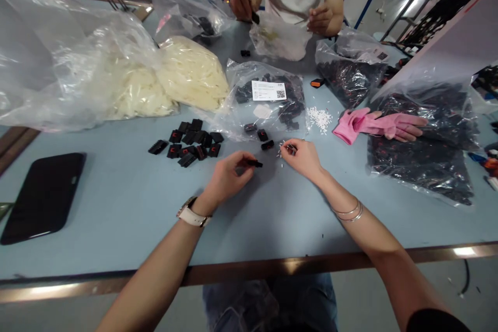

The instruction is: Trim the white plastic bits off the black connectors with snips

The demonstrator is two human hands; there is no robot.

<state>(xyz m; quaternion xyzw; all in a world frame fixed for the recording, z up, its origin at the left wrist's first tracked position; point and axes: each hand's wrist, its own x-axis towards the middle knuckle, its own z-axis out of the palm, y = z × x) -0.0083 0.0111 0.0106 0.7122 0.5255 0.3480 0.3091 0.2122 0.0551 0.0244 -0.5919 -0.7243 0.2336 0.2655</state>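
Note:
My left hand [227, 175], with a white-strapped watch at the wrist, pinches a black connector housing [255, 163] just above the table. To its right, my right hand [303, 158] has its fingertips pressed together at a few small white pieces [279, 154] on the tabletop. What those fingers hold is too small to make out. Beyond the hands lie a few loose black housings [267, 145], one with a red mark. More black connector housings [189, 137] with red parts form a heap left of my left hand. A larger pile of small white pieces [319, 119] lies beyond my right hand.
A clear bag of black parts [272, 94] lies ahead, cream-coloured parts in bags [194, 72] at left. Pink gloves [379, 125] rest by bagged black parts [420, 166] at right. A black tablet-like device [44, 194] lies left. Opposite, a co-worker's hands [243, 2] hold a black part.

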